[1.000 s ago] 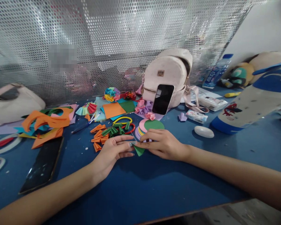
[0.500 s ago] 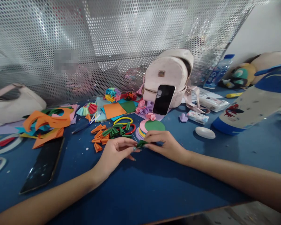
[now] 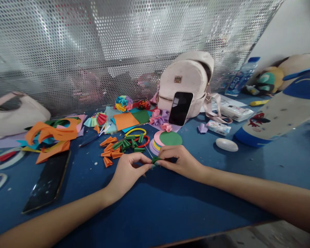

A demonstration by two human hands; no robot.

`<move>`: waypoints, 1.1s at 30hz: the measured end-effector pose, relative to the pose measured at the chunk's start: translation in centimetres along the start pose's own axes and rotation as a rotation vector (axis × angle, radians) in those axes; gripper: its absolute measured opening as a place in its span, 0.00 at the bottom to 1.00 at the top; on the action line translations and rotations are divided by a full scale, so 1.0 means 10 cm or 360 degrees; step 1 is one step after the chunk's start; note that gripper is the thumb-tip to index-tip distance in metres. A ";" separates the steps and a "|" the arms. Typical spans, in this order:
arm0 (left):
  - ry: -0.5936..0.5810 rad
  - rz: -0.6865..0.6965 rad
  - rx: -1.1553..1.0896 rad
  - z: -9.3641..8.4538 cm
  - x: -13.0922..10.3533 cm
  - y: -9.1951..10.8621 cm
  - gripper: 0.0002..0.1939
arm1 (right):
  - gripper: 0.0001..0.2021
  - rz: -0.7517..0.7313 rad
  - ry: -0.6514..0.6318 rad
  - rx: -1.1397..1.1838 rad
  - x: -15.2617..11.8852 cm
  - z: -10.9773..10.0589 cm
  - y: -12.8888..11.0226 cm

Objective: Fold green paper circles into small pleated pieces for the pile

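A small piece of green paper (image 3: 155, 159) is pinched between my two hands above the blue table. My left hand (image 3: 133, 170) grips its left side with thumb and forefinger. My right hand (image 3: 179, 159) pinches it from the right, and the fingers hide much of it. Just beyond my left hand lie several folded orange paper pieces (image 3: 109, 148) and several folded green paper pieces (image 3: 126, 143). Scissors with yellow and red handles (image 3: 135, 130) lie among these, partly covered. Behind my right hand are stacked paper circles (image 3: 170, 138), green and pink on top.
A phone (image 3: 181, 108) leans on a white backpack (image 3: 182, 79). Another phone (image 3: 48, 182) lies at left near orange paper scraps (image 3: 54, 132) and tape rolls (image 3: 7, 158). At right stand a large bottle (image 3: 279, 113) and a white oval case (image 3: 226, 144). A perforated metal panel (image 3: 129, 34) backs the table (image 3: 170, 210).
My hands have drawn closer together on the green paper, and my left fingers have closed more tightly. Less of the paper shows. The objects on the table have stayed put.
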State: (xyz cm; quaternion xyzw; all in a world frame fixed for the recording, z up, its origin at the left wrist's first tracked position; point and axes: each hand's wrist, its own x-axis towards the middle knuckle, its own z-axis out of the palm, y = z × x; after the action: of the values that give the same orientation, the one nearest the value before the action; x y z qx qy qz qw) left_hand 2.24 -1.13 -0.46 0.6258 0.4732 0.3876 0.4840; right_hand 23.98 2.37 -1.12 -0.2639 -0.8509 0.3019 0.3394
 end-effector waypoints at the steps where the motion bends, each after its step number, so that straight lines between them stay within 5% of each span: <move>1: -0.0017 -0.0008 0.0005 0.00 0.00 0.01 0.06 | 0.22 -0.0021 -0.0009 -0.0021 0.00 0.00 0.00; 10: -0.0260 0.0010 0.0223 0.03 0.01 0.14 0.04 | 0.17 -0.0177 -0.0162 -0.0208 -0.01 0.03 -0.12; 18: -0.0412 0.0047 0.0308 0.06 -0.05 0.16 0.11 | 0.18 -0.0146 0.0021 -0.0005 -0.03 0.07 -0.18; 24: -0.0269 0.0162 0.0235 0.05 -0.04 0.12 0.15 | 0.19 0.0010 -0.0071 0.0056 -0.02 0.07 -0.11; 33: -0.0268 0.0177 0.0224 0.03 -0.03 0.08 0.19 | 0.18 -0.0041 0.0123 -0.0019 -0.02 0.08 -0.13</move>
State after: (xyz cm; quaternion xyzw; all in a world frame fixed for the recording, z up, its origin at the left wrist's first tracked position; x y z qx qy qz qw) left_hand 2.66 -1.60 0.28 0.7139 0.4215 0.3257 0.4545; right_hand 23.25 1.10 -0.78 -0.2666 -0.8422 0.2821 0.3743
